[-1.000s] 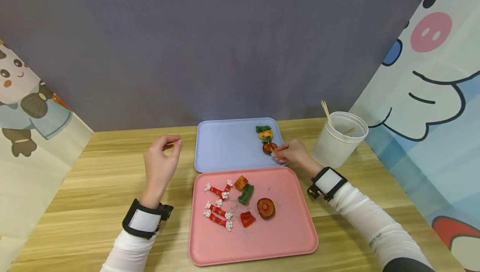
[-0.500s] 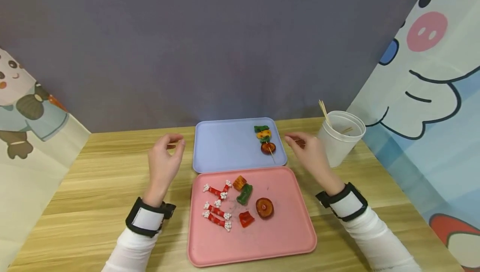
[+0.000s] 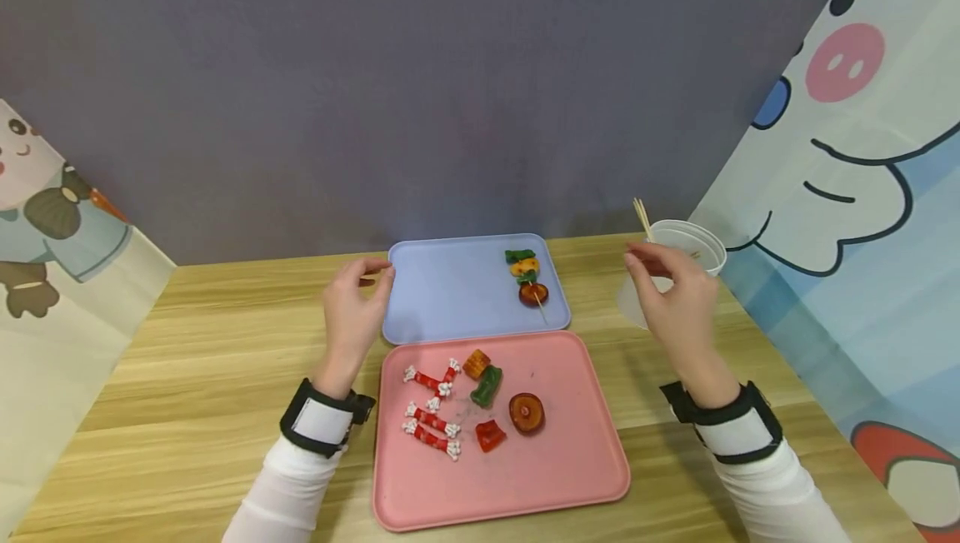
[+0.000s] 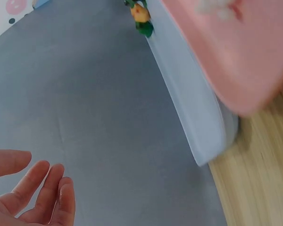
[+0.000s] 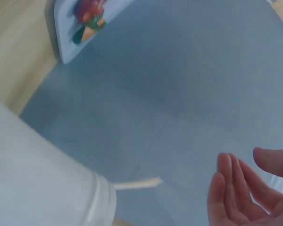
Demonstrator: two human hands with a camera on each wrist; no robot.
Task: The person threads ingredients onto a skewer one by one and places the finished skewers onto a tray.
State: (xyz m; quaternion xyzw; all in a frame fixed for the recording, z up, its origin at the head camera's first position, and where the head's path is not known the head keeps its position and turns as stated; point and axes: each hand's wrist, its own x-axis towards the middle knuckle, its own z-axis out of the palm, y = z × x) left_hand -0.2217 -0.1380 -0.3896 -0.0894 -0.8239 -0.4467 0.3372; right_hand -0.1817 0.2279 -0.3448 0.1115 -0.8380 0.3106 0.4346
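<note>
My right hand (image 3: pixel 678 306) hangs in front of the white bucket (image 5: pixel 47 174), fingers loosely bent and nothing between them. Wooden skewers (image 3: pixel 642 216) stick up over the bucket's rim. Beside the left edge of the blue tray (image 3: pixel 450 293), my left hand (image 3: pixel 356 310) hovers with relaxed fingers, holding nothing. At the right of that tray lies a skewer of toy food (image 3: pixel 528 278), with green, yellow and brown mushroom pieces on its stick. On the pink tray (image 3: pixel 555 476) rest a mushroom (image 3: pixel 527 414), a red piece (image 3: pixel 490 435), a green piece (image 3: pixel 487 386) and a corn piece (image 3: pixel 476 364).
Several red sticks with white ends (image 3: pixel 431 420) lie at the pink tray's left. Both trays stand on a wooden table (image 3: pixel 225 360), the blue one behind the pink. A grey wall (image 3: pixel 450 93) closes off the back, and cartoon-printed panels flank both sides.
My right hand let go of the food skewer on the blue tray and moved right to the bucket. The left hand shifted right toward the blue tray's edge.
</note>
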